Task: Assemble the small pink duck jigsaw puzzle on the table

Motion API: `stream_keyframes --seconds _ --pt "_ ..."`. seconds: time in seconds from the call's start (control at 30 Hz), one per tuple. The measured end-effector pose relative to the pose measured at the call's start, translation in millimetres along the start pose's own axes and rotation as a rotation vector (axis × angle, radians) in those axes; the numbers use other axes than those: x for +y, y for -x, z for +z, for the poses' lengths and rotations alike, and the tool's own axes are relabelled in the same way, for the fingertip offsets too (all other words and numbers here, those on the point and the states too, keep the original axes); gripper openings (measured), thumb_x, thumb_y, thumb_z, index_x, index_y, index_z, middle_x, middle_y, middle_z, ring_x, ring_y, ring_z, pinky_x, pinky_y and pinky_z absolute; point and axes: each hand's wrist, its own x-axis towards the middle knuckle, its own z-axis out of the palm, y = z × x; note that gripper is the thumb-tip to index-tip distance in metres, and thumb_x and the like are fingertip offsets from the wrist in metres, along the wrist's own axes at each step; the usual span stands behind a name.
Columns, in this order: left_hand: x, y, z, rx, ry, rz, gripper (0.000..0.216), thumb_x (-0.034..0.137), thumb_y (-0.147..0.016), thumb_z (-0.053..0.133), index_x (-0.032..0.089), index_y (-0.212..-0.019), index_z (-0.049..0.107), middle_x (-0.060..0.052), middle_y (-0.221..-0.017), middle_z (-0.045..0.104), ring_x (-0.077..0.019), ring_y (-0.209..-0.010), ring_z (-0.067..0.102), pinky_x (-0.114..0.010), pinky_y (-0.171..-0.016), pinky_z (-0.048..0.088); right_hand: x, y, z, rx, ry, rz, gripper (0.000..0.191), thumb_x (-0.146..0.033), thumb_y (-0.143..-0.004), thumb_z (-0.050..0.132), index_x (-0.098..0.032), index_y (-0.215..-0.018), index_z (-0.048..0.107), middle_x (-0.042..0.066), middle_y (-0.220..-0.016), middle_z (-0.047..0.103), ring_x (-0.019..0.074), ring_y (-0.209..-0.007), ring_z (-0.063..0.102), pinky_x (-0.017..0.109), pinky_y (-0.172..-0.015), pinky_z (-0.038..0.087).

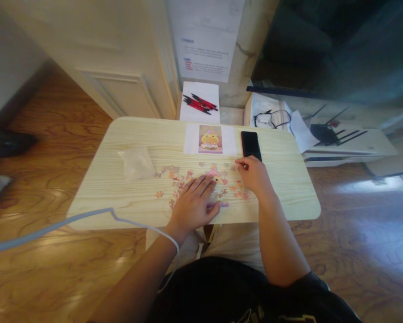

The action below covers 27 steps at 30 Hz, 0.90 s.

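Observation:
My left hand (195, 201) lies flat with its fingers stretched over a partly joined jigsaw puzzle (215, 176), whose pink and yellow picture shows past the fingertips. A joined purple strip (223, 205) of the puzzle shows beside the thumb. Over the right side of the scattered pieces, my right hand (254, 174) is closed in a pinch; what its fingertips hold is too small to make out. Loose puzzle pieces (176, 180) spread left of the puzzle, and more orange and pink pieces (240, 190) lie below my right hand.
A printed reference picture (210, 139) lies at the table's (103, 179) back edge, beside a black phone (251, 144). At the left is a clear plastic bag (137, 163). Red-and-black pens (200, 103) rest on paper behind. A grey cable (87, 215) crosses to my left wrist.

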Motion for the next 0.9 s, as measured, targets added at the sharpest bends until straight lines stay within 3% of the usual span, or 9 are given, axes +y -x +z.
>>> stream_keyframes --seconds 0.53,0.9 --pt "0 -1 0 -0.002 0.02 -0.008 0.056 0.045 -0.095 0.06 0.022 -0.146 0.059 -0.011 -0.158 0.054 -0.0341 -0.15 0.045 -0.057 -0.125 0.035 -9 -18 22 -0.117 -0.011 -0.056 0.018 -0.015 -0.092 0.069 -0.023 -0.104 0.082 0.006 -0.104 0.069 0.0187 -0.096 0.068 0.033 -0.095 0.052" --pt "0 -1 0 -0.007 0.016 -0.01 0.057 0.045 -0.094 0.06 0.02 -0.145 0.058 -0.011 -0.157 0.054 -0.033 -0.149 0.046 -0.054 -0.126 0.034 4 -7 -6 -0.046 0.074 0.013 0.019 -0.017 -0.093 0.067 -0.019 -0.107 0.08 0.007 -0.103 0.07 0.0186 -0.087 0.066 0.032 -0.085 0.052"
